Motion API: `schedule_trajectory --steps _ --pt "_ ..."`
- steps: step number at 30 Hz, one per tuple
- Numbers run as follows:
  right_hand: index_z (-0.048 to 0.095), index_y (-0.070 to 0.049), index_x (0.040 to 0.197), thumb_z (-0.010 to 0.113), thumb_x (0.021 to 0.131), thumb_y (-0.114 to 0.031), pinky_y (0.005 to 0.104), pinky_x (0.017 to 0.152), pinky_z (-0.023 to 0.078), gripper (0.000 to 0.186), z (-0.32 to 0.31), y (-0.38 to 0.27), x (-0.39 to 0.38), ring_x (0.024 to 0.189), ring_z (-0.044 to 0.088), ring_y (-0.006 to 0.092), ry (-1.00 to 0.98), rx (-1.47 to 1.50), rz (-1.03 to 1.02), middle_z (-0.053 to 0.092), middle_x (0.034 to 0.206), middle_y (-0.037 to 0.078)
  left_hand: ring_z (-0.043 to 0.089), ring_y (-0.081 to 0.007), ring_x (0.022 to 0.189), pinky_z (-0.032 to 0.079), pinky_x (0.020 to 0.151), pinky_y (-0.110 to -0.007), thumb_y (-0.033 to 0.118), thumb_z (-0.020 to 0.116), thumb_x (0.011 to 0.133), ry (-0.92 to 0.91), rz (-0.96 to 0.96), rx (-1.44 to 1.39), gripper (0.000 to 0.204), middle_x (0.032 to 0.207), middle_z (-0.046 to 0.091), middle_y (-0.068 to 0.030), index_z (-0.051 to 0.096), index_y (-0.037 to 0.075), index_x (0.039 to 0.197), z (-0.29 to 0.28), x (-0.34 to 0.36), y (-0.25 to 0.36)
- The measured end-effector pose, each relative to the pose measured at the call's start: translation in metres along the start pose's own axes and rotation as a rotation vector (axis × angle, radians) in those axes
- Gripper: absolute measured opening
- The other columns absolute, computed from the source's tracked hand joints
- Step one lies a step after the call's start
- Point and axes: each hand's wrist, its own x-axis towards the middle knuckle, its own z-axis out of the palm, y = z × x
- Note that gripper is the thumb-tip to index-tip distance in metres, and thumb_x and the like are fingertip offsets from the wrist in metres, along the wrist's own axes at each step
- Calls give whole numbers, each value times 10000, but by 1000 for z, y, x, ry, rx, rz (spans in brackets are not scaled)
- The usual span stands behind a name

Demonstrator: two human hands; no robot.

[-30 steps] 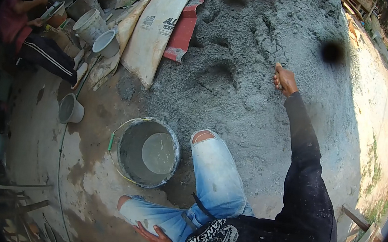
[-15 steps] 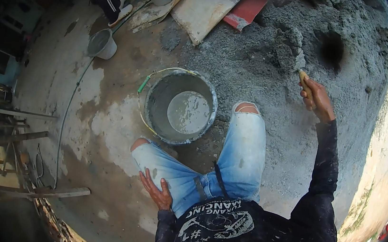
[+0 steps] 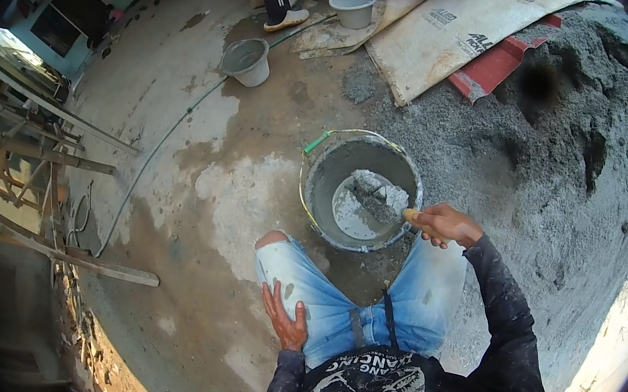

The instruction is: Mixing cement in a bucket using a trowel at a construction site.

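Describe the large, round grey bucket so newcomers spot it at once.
Start from the broad grey, grainy heap on the right. By its left edge, just beyond the person's faded blue jeans, stands the bucket. Unlike the smaller grey pail farther off, it shows a green grip on its wire handle.

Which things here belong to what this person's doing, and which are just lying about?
In use:
trowel, loaded, in the right hand
bucket, under the trowel's blade
grey heap, probably where the load came from

Apparently just lying about:
pail
basin
hose
red sheet
white sheet
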Motion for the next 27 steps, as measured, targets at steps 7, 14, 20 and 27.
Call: schedule_trajectory --steps 7,14,20,27 --pt "630 46 841 576 826 -141 382 571 532 195 70 27 48 692 684 277 423 -1227 -409 684 776 151 210 -425 1408 181 1130 -510 400 532 925 -20 2 43 638 1521 217 -262 373 41 1428 9 -2 4" --pt "543 21 1023 562 905 -295 430 556 471 338 -2 50 -98 656 613 367 895 -342 -368 620 727 186 230 -413 1400 203 1120 -534 542 426 952 47 -53 102 689 1513 230 -261 377 48 1429 9 -4 -3" --pt "544 18 1004 486 951 -375 303 385 399 400 -89 154 -207 459 496 121 1354 545 60 521 667 43 260 -417 1385 218 1115 -537 527 403 967 -12 51 165 674 1510 237 -264 367 39 1431 17 -5 3" --pt "544 -4 824 522 927 -357 275 378 381 369 -274 212 -192 461 489 105 1511 770 -78 522 640 24 292 -412 1374 237 1113 -508 479 409 977 33 68 193 632 1471 313 -273 387 32 1423 11 -18 30"
